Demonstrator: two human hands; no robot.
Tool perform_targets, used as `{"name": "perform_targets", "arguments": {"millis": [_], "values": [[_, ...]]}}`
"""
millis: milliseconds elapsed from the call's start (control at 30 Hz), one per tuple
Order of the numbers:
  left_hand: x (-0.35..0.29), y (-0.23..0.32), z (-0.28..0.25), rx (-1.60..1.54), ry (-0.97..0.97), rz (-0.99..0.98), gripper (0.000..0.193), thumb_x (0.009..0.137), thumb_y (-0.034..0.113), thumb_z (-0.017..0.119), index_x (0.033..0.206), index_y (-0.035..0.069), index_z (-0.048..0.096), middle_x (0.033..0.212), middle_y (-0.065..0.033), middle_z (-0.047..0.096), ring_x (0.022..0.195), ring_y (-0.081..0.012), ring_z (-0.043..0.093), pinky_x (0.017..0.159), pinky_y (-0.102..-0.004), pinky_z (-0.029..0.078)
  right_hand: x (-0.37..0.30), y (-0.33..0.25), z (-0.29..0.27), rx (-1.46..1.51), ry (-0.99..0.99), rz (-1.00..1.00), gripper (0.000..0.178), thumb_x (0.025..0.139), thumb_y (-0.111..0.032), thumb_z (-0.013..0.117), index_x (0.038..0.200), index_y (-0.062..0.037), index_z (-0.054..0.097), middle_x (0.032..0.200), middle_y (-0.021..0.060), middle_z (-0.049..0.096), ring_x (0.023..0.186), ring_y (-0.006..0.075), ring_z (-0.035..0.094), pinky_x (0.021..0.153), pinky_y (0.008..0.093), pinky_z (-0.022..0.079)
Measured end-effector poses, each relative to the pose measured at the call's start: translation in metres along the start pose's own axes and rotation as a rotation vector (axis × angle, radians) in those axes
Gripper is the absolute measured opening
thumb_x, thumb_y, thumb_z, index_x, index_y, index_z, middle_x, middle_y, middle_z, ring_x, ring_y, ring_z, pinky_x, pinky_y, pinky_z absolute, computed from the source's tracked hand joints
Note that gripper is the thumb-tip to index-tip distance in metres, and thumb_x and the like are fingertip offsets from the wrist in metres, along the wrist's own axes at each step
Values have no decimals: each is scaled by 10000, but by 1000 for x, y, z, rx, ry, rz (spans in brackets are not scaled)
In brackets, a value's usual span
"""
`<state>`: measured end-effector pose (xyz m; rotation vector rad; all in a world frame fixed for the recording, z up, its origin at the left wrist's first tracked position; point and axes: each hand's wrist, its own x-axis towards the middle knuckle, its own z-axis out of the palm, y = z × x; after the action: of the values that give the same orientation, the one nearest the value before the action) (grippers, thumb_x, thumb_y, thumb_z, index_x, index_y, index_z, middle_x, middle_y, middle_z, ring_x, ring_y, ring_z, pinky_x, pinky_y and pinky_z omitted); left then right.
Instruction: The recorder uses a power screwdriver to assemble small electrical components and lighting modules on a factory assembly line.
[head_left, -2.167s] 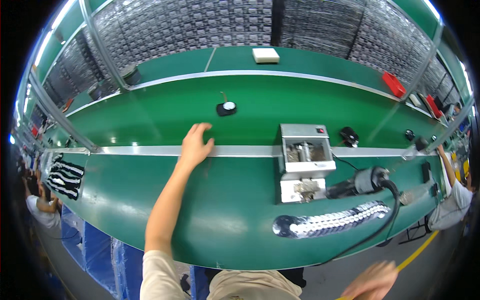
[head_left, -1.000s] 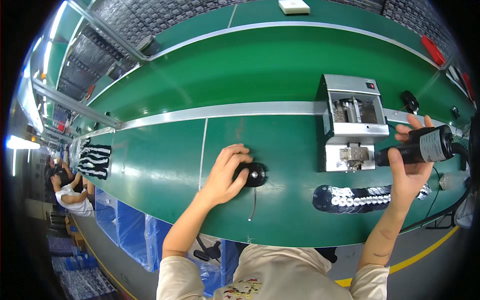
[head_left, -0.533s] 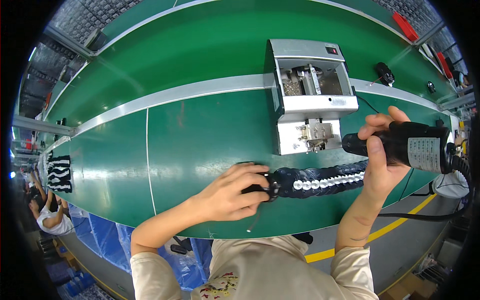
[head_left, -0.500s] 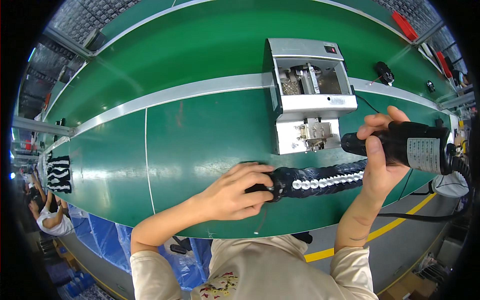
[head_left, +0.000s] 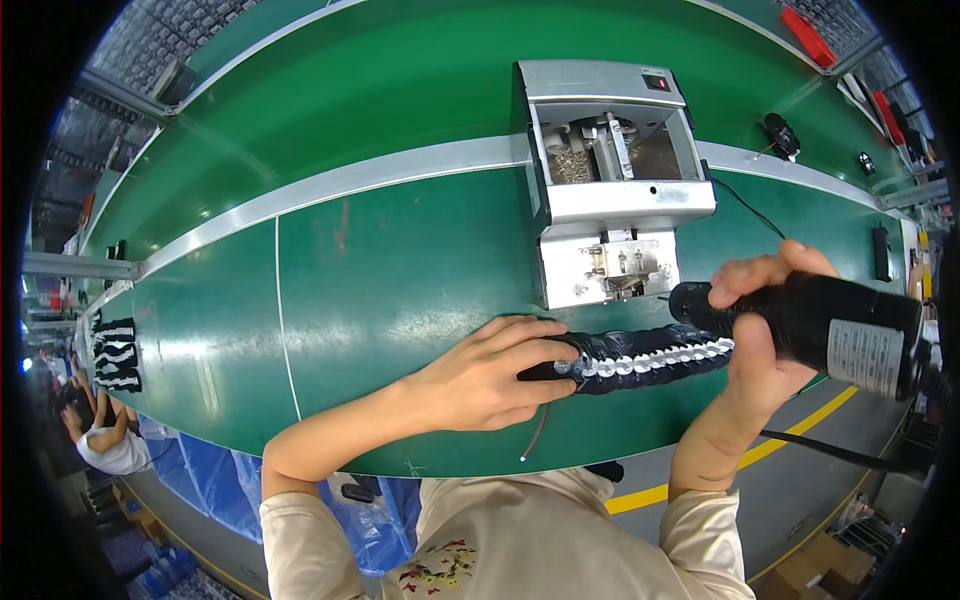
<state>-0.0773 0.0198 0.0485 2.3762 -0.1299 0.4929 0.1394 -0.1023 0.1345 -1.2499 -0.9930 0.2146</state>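
Observation:
My right hand [head_left: 765,320] is wrapped around a black electric screwdriver [head_left: 835,325] with a pale label, held above the bench. Its tip points left, beside the front right corner of a silver screw feeder [head_left: 610,200]. Below lies a row of similar black parts [head_left: 650,361], packed side by side, with a line of round whitish pieces along the top. At the row's left end, my left hand [head_left: 500,370] has its fingers closed over the end black part [head_left: 545,371]. A thin dark red wire [head_left: 536,430] trails from there toward me. The row's right end is hidden behind my right hand.
Small screws lie in the feeder's tray. A black device [head_left: 780,137] rests on the raised back shelf, with a red bin [head_left: 808,37] farther back. Black parts [head_left: 117,355] stand at the far left. The screwdriver's cable [head_left: 840,452] hangs at the right, past the bench edge.
My left hand has shifted right along the bench with the black part. The screwdriver has come slightly nearer to me, its rear end lower and its tip by the feeder's corner. The view has shifted slightly.

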Motion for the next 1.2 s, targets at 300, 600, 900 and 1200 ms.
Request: {"name": "perform_targets", "arguments": {"millis": [300,600,900,1200], "values": [[11,-3,-5,-9,-64,13,332,704,101,738,1035,131,738,1188,-86,591,1166,-308,569,884,-426,487,17,8,-32,357,-485,-331,946,767,-620,755,1354,25,389,783,86,621,616,192,614,553,312,484],[8,-7,5,-14,-6,7,157,807,147,740,964,141,740,1143,-73,583,1147,-293,603,861,-407,509,20,9,-28,440,-507,-338,980,768,-587,776,1397,29,346,797,89,632,618,201,617,548,317,476],[-1,8,17,57,71,-57,78,803,175,761,870,140,742,1109,-73,585,1112,-303,620,805,-410,523,31,3,0,653,-307,-123,847,894,-435,666,1507,-10,265,781,42,520,630,142,503,598,292,375],[-6,5,23,61,118,-39,125,783,161,763,906,145,748,1103,-76,592,1101,-306,625,827,-408,522,44,-7,32,512,-214,-39,608,977,-432,525,1414,-43,355,871,97,518,523,165,517,501,338,460]]}}
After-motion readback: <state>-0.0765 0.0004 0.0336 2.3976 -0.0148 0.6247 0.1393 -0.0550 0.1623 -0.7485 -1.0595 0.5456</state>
